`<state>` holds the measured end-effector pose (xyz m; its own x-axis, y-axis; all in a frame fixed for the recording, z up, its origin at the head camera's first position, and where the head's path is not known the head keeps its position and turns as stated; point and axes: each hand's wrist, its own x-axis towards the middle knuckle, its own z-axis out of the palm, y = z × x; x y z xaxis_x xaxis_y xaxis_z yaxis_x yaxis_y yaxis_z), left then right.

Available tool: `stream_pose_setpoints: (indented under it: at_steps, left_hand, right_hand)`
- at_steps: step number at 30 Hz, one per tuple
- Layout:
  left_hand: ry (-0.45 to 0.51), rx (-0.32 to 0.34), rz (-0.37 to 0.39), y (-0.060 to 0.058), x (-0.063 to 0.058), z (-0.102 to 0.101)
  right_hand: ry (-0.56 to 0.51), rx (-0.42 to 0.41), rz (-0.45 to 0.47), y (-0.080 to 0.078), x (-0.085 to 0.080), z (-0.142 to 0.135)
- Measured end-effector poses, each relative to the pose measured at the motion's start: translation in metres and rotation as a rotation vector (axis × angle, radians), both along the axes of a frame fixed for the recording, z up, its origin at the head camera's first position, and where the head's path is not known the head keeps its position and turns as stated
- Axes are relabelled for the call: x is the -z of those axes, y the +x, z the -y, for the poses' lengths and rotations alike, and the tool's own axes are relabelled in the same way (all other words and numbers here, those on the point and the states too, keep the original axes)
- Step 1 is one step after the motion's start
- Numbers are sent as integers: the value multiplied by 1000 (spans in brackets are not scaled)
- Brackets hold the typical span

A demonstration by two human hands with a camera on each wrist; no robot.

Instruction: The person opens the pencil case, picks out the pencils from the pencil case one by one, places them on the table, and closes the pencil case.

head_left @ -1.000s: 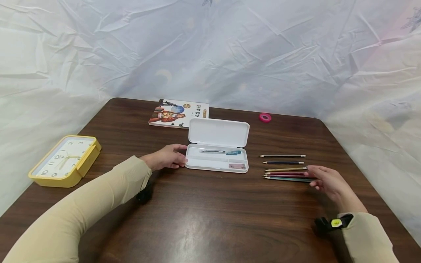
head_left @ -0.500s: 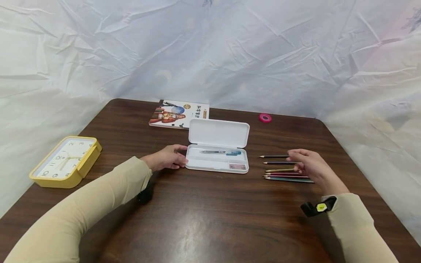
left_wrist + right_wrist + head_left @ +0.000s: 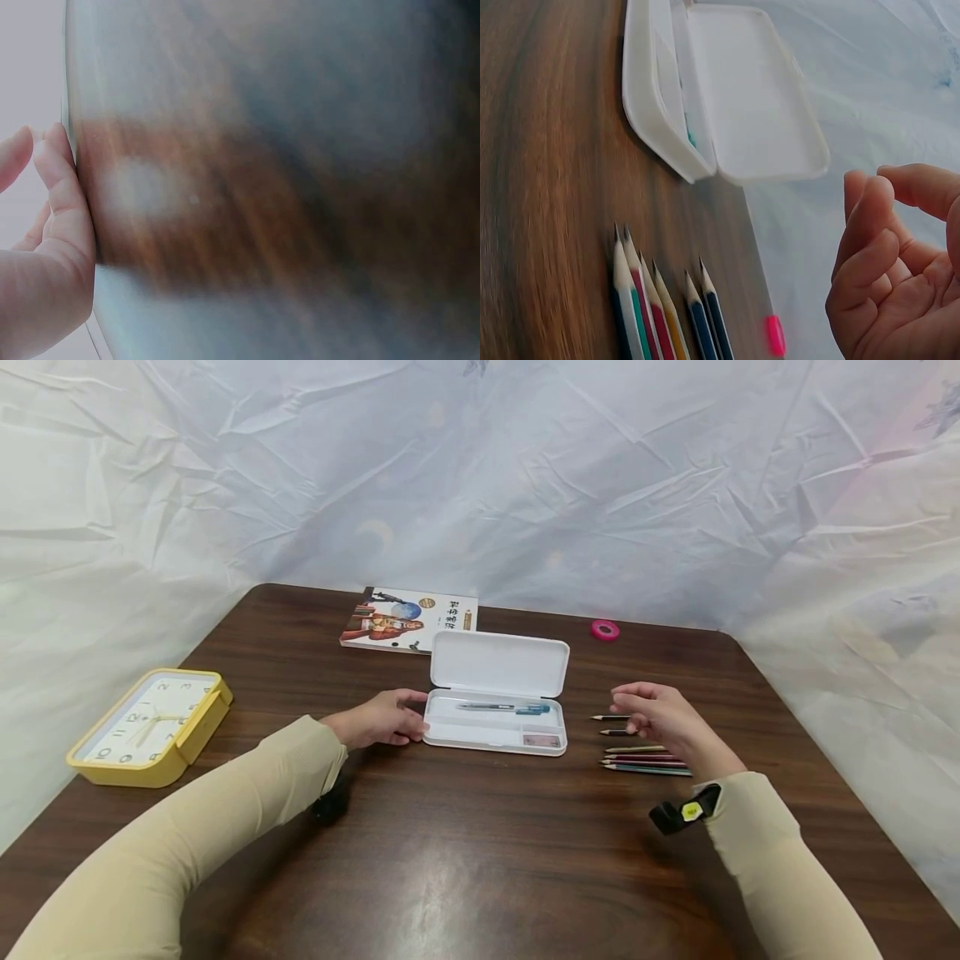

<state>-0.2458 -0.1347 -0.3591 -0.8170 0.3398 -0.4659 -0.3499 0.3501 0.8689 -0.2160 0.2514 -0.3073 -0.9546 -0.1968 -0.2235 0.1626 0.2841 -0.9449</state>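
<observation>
In the head view an open white pencil case (image 3: pixel 472 733) holds a pen with a teal end (image 3: pixel 502 707) and a small pinkish eraser (image 3: pixel 542 740). My left hand (image 3: pixel 377 720) rests at the case's left end, its fingertips touching it or very near. Right of the case lies a row of several pencils, among them a dark pencil (image 3: pixel 610 718) and a teal pencil (image 3: pixel 652 770). Above the row hovers my right hand (image 3: pixel 660 718), fingers loosely bent and nothing seen between them. It hides the rear ends of some pencils. The right wrist view shows the pencil tips (image 3: pixel 660 289) beside the case.
A yellow clock (image 3: pixel 150 727) lies at the left of the brown table (image 3: pixel 450 852). Behind the case is a book (image 3: pixel 405 620), and a pink ring-shaped item (image 3: pixel 605 629) sits near the back edge. Pale cloth (image 3: pixel 480 485) hangs behind the table.
My right hand has moved left and away from me, from the rear ends of the nearer pencils to above the far ones. The left hand, case and pencils stay put.
</observation>
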Motion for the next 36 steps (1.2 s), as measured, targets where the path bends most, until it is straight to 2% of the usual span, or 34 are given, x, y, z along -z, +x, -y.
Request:
stream_pose_setpoints:
  at_steps: [17,24,31,36]
  left_hand:
    - [-14,-12,9,2,-2,-1]
    - [-15,-13,9,2,-2,-1]
    - [-7,-6,2,3,-1,0]
    - [-6,-3,3,2,-1,-1]
  right_hand:
    - [127,-65,61,-21,32,56]
    - [159,-136,97,-28,39,69]
    - [322,-226,42,-33,39,74]
    - [379,-265,9,-37,39,77]
